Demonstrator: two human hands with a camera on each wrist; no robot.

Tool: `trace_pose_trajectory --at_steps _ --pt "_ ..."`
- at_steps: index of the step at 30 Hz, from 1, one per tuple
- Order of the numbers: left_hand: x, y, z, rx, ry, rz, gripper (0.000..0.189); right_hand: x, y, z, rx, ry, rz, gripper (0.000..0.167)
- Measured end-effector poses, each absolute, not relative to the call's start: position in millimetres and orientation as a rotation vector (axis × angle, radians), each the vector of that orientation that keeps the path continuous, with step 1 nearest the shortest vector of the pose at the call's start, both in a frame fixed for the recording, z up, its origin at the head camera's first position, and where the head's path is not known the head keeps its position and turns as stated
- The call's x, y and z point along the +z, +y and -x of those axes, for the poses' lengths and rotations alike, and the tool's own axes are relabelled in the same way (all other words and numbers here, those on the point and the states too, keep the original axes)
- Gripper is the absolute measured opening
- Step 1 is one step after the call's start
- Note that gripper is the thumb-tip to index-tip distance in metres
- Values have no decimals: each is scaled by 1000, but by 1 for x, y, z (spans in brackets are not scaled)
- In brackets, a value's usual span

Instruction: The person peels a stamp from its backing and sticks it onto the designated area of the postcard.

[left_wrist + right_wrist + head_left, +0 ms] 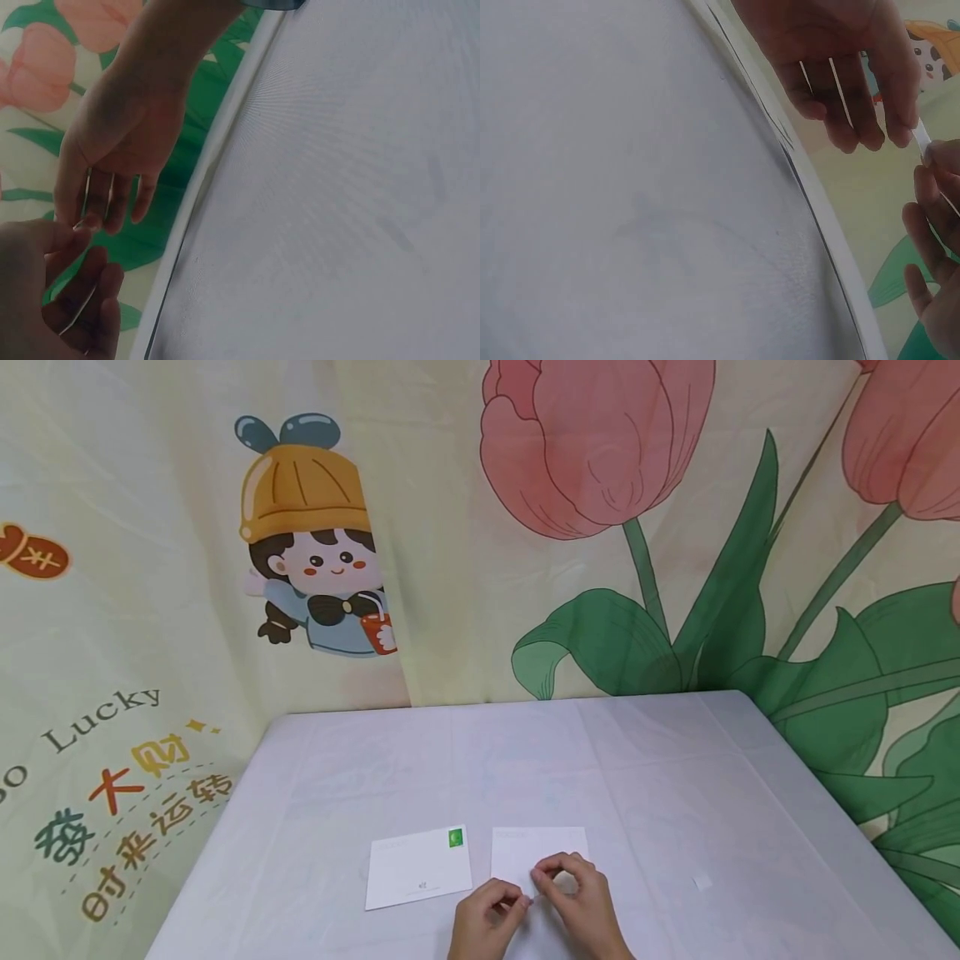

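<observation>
Both hands meet low in the head view, over the near edge of a plain white card [536,847]. My left hand [489,920] pinches one end of a small white strip [921,138] between thumb and index finger. The thumb and index finger of my right hand [583,902] pinch the strip's other end, with the remaining fingers loosely bent. In the head view the strip is mostly hidden by the fingertips. To the left lies a white postcard [412,872], slightly tilted, with a green stamp [455,837] at its upper right corner.
A small whitish scrap [701,882] lies on the white tablecloth [480,760], right of the hands. Behind the table hangs a printed curtain [442,527] with tulips, a cartoon child and lettering.
</observation>
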State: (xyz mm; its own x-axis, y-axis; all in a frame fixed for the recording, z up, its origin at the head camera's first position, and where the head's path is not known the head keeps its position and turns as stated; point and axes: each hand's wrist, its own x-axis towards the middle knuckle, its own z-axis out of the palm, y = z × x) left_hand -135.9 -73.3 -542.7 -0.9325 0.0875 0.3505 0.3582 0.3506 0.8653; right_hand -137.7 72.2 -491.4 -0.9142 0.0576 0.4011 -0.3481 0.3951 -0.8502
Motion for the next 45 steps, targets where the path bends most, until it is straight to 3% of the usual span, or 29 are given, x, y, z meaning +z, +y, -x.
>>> trace_pose_trajectory --at_steps 9,16,22,33,45 --pt "-545 -73 136 -1523 -2230 561 10 -493 72 138 1542 -2297 -195 12" --pt "-544 -72 136 -1511 -2143 553 5 -492 73 137 1589 -2322 -179 9" --pt "-540 -72 135 -1518 -2109 510 13 -496 74 139 1634 -2318 -207 9" --pt "-498 -68 121 -1470 -2112 441 16 -493 72 135 1728 -2394 -273 8" --pt "-501 -70 123 -1457 -2050 570 18 -529 79 149 1822 -2448 -414 6"
